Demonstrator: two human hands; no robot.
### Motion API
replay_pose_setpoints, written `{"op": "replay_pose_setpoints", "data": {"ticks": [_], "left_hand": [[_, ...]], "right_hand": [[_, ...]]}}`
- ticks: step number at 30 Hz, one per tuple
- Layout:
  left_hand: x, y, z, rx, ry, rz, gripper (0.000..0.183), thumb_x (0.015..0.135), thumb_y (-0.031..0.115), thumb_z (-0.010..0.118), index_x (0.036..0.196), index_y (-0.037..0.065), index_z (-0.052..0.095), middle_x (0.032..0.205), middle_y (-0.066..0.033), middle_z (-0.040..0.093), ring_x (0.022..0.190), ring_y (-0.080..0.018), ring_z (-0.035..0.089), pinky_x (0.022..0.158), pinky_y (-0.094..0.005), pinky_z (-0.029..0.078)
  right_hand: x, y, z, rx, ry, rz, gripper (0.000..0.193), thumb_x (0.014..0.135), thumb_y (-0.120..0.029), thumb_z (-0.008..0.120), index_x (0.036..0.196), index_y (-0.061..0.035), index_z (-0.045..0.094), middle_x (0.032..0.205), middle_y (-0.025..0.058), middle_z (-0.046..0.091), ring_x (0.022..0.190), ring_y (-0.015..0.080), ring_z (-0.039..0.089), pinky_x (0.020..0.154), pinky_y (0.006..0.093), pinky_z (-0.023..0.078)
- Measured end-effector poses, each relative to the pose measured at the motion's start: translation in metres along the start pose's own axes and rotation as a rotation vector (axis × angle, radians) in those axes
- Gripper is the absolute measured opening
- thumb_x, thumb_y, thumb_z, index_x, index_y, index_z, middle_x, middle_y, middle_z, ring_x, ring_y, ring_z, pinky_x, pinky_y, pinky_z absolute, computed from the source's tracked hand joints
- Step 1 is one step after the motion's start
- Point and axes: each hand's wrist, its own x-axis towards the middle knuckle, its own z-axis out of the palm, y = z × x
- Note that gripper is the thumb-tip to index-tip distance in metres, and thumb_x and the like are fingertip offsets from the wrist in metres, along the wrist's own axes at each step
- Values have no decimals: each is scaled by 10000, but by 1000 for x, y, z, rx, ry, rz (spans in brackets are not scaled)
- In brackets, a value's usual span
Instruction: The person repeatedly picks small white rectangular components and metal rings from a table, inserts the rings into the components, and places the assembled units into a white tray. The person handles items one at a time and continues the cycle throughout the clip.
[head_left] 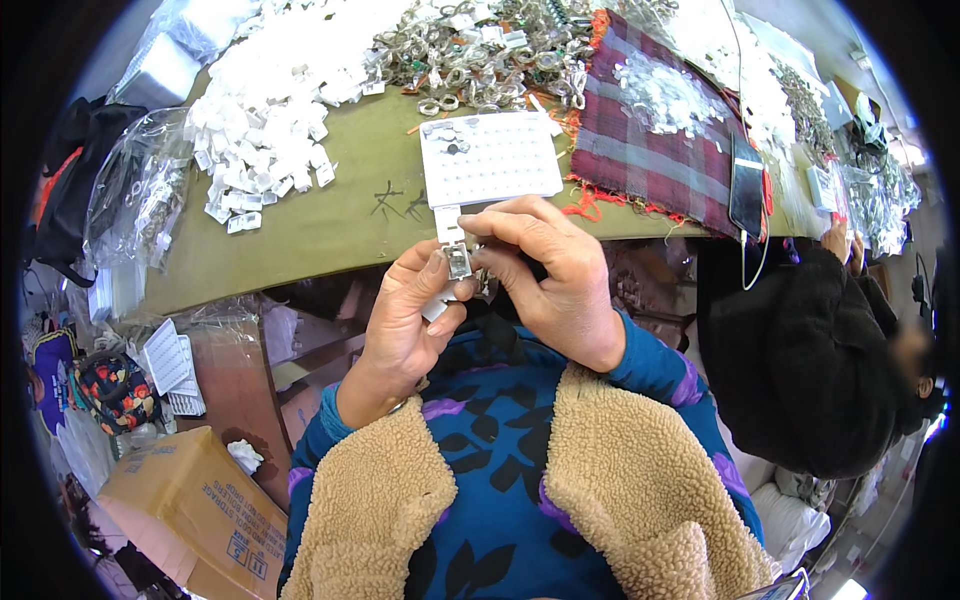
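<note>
Just past the table's near edge, my left hand [405, 315] pinches a small shiny metal piece [459, 262] between thumb and fingers. A white plastic tab [449, 226] stands at its far end, and another white bit [435, 306] shows under my left fingers. My right hand [550, 270] is closed at the piece's right side, thumb and index finger against the piece and the tab. Its other fingers are partly hidden. Directly beyond lies a white tray [500, 180] with rows of small slots. A few small round grey pieces [455, 145] lie at its upper left.
Heaps of white plastic pieces [265, 140] and metal bands [480, 60] cover the far table [350, 225]. At right, a plaid cloth [625, 140] bears clear bits, with a cabled phone [746, 185] beside it. A person in black [800, 350] sits to the right. A cardboard box [190, 500] stands lower left.
</note>
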Motion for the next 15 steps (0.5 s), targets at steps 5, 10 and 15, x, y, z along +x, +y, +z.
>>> {"op": "replay_pose_setpoints", "data": {"ticks": [5,10,15], "left_hand": [[4,5,-8,49,-27,48,254,969,139,628,1183,1,618,970,-98,674,788,-145,640,446,-167,440],[6,11,-14,188,7,165,247,951,98,644,1184,15,632,962,-108,686,773,-151,650,439,-167,434],[8,16,-18,103,19,158,273,925,80,676,1174,-20,628,941,-120,697,749,-150,668,437,-178,438]], "right_hand": [[6,9,21,16,4,-19,410,777,136,697,1159,-10,662,895,104,665,785,172,663,705,270,538],[11,14,26,57,-8,-44,420,755,157,720,1147,23,646,905,118,678,791,177,669,694,284,551],[18,23,29,-38,-45,-216,374,719,128,763,1066,32,661,865,122,692,761,230,683,666,316,555]]}}
